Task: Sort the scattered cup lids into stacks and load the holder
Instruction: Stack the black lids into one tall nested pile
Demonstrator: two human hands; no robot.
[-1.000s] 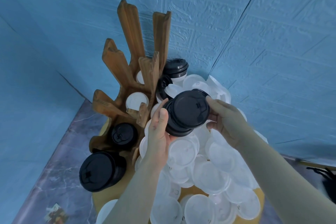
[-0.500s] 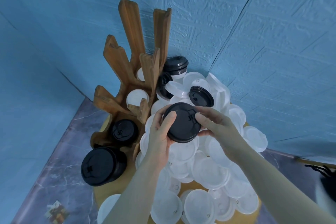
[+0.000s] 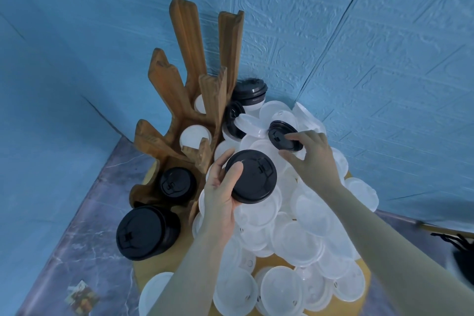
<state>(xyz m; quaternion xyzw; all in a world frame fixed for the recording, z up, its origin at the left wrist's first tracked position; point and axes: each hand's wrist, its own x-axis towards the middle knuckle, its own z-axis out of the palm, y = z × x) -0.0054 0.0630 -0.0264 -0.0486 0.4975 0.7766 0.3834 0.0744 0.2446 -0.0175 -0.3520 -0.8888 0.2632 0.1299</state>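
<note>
A stack of black lids (image 3: 250,177) is held in the left hand (image 3: 222,196), the thumb laid over its top face and the fingers curled round its far edge. It is carried just above the heap of white lids (image 3: 302,228), near the middle of the scene. The right hand (image 3: 311,155) is reached to the far right of it; its fingertips (image 3: 291,137) are touching a single black lid (image 3: 283,138) lying tilted on the heap, thumb and fingers spread on either side of the rim. Whether that lid is already pinched cannot be told.

The wooden holder (image 3: 189,100) is stood at the far left, against the blue wall (image 3: 359,33). White lids are seen in its two upper slots, a black stack (image 3: 177,183) in a lower slot, and a larger black stack (image 3: 143,232) in the nearest slot. Further black lids (image 3: 250,91) are lodged at the far side of the heap. Holder and heap are borne on a round wooden tray (image 3: 164,264), set on a marbled counter (image 3: 77,238)
</note>
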